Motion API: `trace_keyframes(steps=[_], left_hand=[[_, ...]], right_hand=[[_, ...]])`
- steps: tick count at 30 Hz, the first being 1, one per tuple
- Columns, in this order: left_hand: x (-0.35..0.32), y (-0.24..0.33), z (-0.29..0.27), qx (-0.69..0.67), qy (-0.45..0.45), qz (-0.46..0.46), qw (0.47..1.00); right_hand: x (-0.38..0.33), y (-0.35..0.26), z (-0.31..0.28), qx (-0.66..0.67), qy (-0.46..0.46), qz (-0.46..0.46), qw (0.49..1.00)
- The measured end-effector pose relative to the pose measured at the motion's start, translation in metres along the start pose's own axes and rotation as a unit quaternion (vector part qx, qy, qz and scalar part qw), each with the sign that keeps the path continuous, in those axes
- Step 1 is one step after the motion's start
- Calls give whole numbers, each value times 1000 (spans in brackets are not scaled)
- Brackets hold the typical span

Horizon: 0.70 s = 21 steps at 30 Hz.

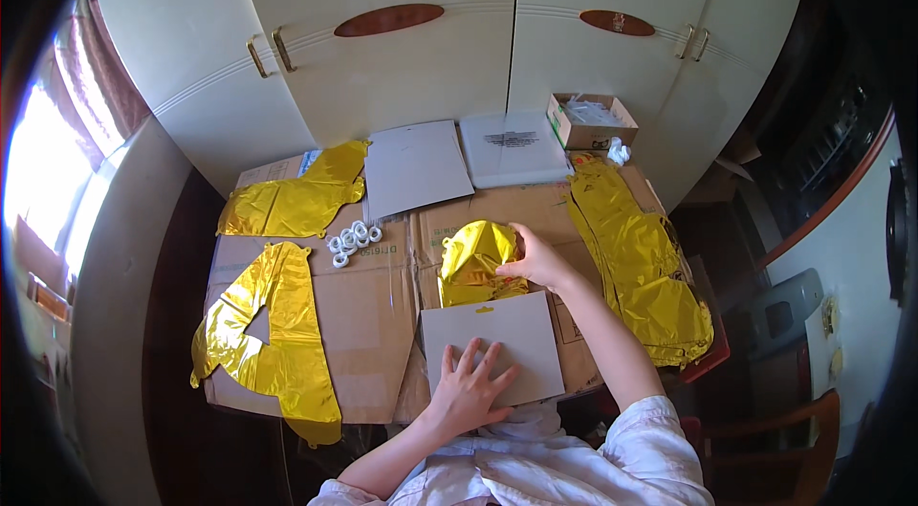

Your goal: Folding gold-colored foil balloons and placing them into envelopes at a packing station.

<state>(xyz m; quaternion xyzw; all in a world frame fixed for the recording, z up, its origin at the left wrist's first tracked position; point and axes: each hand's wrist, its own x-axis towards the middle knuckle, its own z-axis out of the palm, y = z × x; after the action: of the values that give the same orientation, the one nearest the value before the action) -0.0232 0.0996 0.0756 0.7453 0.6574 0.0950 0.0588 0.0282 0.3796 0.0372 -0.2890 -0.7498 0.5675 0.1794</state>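
Note:
My left hand (471, 386) lies flat with spread fingers on a grey card (540, 339) with a small slot at its top. Just beyond the card is a gold foil balloon (475, 253), folded and uninflated, whose lower end meets the card's far edge. My right hand (537, 262) grips the balloon's right side, thumb on top and the other fingers partly hidden behind it. To the left lies a flat gold foil balloon (296, 315) shaped like a 4. Another flat gold balloon (287, 205) sits farther back.
Cardboard (368, 343) covers the table. Small white rolls (354, 238) cluster left of centre. Grey cards (416, 166) and a clear plastic pack (512, 150) lie at the back. A small carton (588, 128) stands beside crumpled white material (619, 152). Gold balloons (636, 267) line the right edge.

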Motion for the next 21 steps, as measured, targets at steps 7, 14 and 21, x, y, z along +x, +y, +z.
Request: trace_keyframes(steps=[7, 14, 21], left_hand=[[0, -1, 1, -3, 5, 1, 1000], [1, 0, 0, -6, 5, -1, 1000], [-1, 0, 1, 4, -3, -5, 1000]], right_hand=[[-15, -17, -9, -40, -136, 67, 988], [-24, -16, -11, -214, -138, 46, 966], [-29, -10, -2, -104, -62, -7, 993]])
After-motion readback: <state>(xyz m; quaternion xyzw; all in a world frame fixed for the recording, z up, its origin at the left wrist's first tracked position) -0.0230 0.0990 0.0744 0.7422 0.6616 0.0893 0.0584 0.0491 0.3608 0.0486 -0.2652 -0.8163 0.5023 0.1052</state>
